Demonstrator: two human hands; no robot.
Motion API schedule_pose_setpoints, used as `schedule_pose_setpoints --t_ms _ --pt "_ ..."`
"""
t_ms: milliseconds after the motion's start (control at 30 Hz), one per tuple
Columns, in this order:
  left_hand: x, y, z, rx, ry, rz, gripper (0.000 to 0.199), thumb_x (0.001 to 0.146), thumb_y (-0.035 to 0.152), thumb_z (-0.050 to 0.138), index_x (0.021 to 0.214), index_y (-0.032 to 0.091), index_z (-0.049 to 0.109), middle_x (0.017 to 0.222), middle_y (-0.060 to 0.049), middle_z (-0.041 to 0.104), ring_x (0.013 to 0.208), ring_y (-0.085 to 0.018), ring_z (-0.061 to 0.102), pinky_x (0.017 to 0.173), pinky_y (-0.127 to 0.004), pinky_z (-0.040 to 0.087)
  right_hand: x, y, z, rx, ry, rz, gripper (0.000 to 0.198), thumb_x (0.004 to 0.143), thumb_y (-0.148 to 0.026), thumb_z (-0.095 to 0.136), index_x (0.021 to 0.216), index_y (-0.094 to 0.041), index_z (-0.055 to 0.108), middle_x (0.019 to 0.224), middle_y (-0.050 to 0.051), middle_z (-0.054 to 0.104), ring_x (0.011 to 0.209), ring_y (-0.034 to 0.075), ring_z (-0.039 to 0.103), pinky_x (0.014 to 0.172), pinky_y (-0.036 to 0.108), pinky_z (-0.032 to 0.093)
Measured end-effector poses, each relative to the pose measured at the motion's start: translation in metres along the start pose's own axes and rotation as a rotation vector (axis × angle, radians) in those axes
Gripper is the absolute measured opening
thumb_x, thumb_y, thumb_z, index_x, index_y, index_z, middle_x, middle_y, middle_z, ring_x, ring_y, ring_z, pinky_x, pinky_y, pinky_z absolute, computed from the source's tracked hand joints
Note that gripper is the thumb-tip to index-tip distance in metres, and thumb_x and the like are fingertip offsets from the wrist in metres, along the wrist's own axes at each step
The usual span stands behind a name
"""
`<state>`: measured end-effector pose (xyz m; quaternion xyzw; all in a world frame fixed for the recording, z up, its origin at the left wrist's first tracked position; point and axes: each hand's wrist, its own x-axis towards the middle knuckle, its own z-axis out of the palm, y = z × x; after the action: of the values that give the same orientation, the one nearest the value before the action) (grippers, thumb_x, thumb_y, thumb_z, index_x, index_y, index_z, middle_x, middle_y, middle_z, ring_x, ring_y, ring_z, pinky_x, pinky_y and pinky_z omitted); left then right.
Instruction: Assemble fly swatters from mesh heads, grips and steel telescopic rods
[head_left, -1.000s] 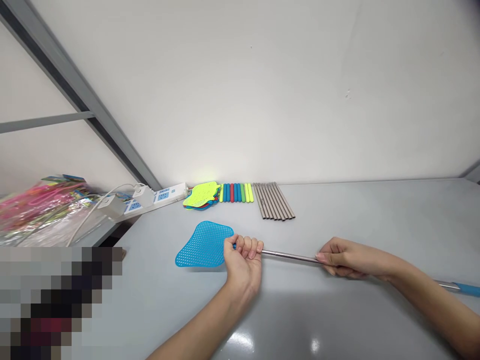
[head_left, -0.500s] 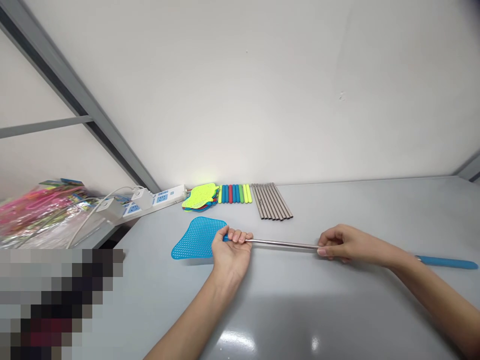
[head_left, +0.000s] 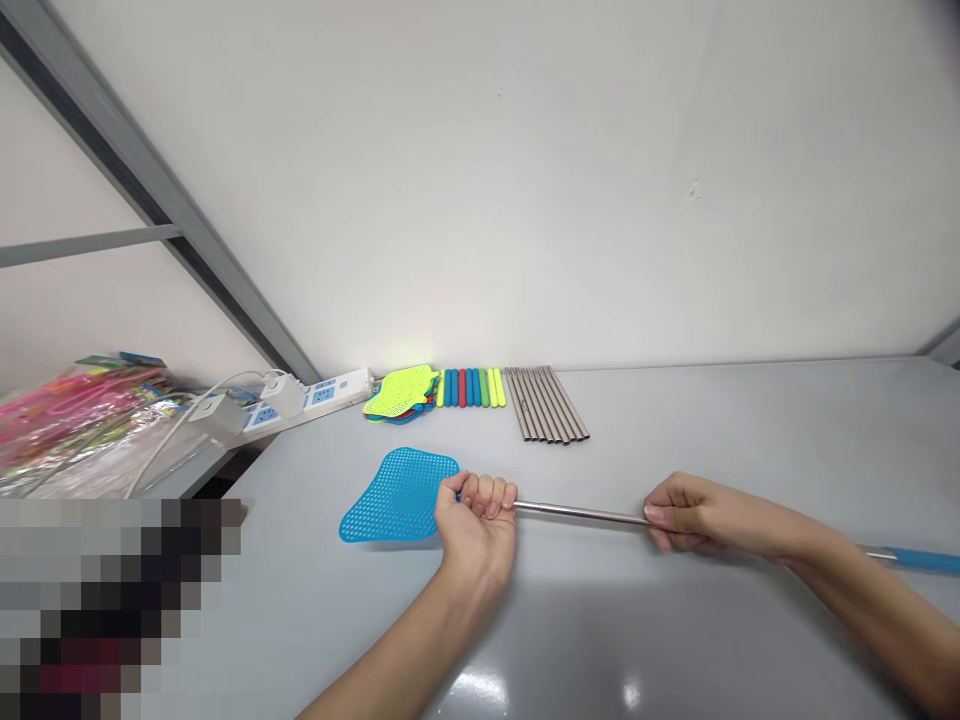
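Observation:
A blue fly swatter lies across the front of the table, its perforated head (head_left: 401, 495) to the left. Around the neck just behind that head, my left hand (head_left: 480, 515) is closed, palm up, hiding the joint. Out of this fist runs a thin metal rod (head_left: 581, 512) to my right hand (head_left: 686, 512), which pinches it between thumb and fingers. Past my right wrist the rod shows again and ends in a blue handle (head_left: 926, 560), cut off by the frame's edge.
Behind lie a stack of swatter heads (head_left: 401, 390), yellow on top, a row of coloured handles (head_left: 469, 388) and several metal tubes (head_left: 547, 405). At left are a power strip (head_left: 330, 395) with white plugs and plastic-wrapped goods (head_left: 90, 420). A wall (head_left: 525, 200) closes the back.
Both hands and the swatter have shifted slightly right and nearer to me. More metal rod shows beside the blue handle, which has moved right, partly out of frame.

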<state>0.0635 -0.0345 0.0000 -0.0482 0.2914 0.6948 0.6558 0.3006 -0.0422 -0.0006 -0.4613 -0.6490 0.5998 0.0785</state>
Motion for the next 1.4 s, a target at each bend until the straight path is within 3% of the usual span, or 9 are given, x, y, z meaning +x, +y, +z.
schedule_pose_setpoints --t_ms 200,333,533,733,900,1033,1167,1400 --pt "-0.003 -0.002 -0.001 0.009 -0.016 -0.015 0.033 0.067 0.014 0.040 0.044 0.018 0.017 0.036 0.006 0.014 0.033 -0.008 0.018 0.038 -0.023 0.022 0.000 0.002 0.002 0.170 -0.145 0.046 0.034 0.082 -0.045 0.039 0.069 -0.015 0.051 0.045 -0.008 0.024 0.037 0.004 0.015 0.036 0.019 0.012" --pt "-0.002 0.001 0.003 0.002 -0.029 -0.047 0.034 0.067 0.014 0.041 0.044 0.018 0.017 0.036 0.006 0.016 0.033 -0.008 0.019 0.039 -0.023 0.023 -0.001 -0.002 -0.002 0.113 -0.100 0.024 0.037 0.081 -0.048 0.040 0.076 -0.015 0.054 0.046 -0.008 0.028 0.038 0.004 0.018 0.037 0.019 0.016" --pt "-0.001 0.009 0.008 -0.021 -0.022 -0.068 0.034 0.069 0.014 0.040 0.045 0.018 0.017 0.035 0.006 0.018 0.034 -0.008 0.020 0.041 -0.023 0.025 -0.003 -0.009 -0.004 -0.018 0.008 -0.013 0.036 0.077 -0.047 0.049 0.096 -0.017 0.050 0.058 -0.003 0.047 0.046 0.006 0.030 0.043 0.019 0.025" --pt "0.002 0.010 0.009 -0.044 0.004 -0.070 0.034 0.071 0.014 0.038 0.045 0.018 0.017 0.035 0.006 0.018 0.033 -0.008 0.021 0.041 -0.023 0.026 0.002 -0.010 -0.002 -0.225 0.243 -0.081 0.031 0.077 -0.045 0.047 0.069 -0.017 0.056 0.058 -0.002 0.041 0.053 0.010 0.033 0.050 0.022 0.026" --pt "0.002 0.007 0.006 -0.012 -0.010 -0.014 0.033 0.070 0.014 0.038 0.045 0.018 0.016 0.035 0.006 0.018 0.032 -0.007 0.022 0.041 -0.023 0.026 0.006 -0.012 0.006 -0.283 0.275 -0.135 0.033 0.081 -0.040 0.040 0.060 -0.016 0.050 0.055 -0.003 0.036 0.052 0.010 0.030 0.050 0.023 0.024" --pt "-0.001 0.003 0.003 0.003 -0.026 0.045 0.033 0.068 0.014 0.038 0.045 0.018 0.016 0.034 0.006 0.018 0.033 -0.007 0.021 0.041 -0.023 0.025 0.006 -0.010 0.009 -0.298 0.295 -0.121 0.033 0.082 -0.040 0.037 0.065 -0.016 0.053 0.056 -0.002 0.036 0.053 0.010 0.031 0.051 0.023 0.025" --pt "-0.009 -0.004 0.001 0.018 -0.069 0.094 0.033 0.069 0.015 0.039 0.045 0.018 0.016 0.035 0.006 0.018 0.034 -0.007 0.022 0.042 -0.023 0.025 0.005 -0.007 0.008 -0.156 0.196 -0.090 0.037 0.082 -0.044 0.037 0.067 -0.015 0.054 0.054 -0.004 0.031 0.049 0.009 0.027 0.048 0.022 0.022" --pt "-0.012 -0.015 -0.006 0.035 -0.007 -0.013 0.033 0.069 0.014 0.040 0.044 0.018 0.019 0.035 0.006 0.017 0.033 -0.007 0.019 0.040 -0.023 0.023 0.003 0.000 0.008 0.259 -0.215 0.149 0.030 0.081 -0.043 0.041 0.071 -0.016 0.049 0.047 -0.008 0.023 0.038 0.004 0.012 0.036 0.020 0.009"
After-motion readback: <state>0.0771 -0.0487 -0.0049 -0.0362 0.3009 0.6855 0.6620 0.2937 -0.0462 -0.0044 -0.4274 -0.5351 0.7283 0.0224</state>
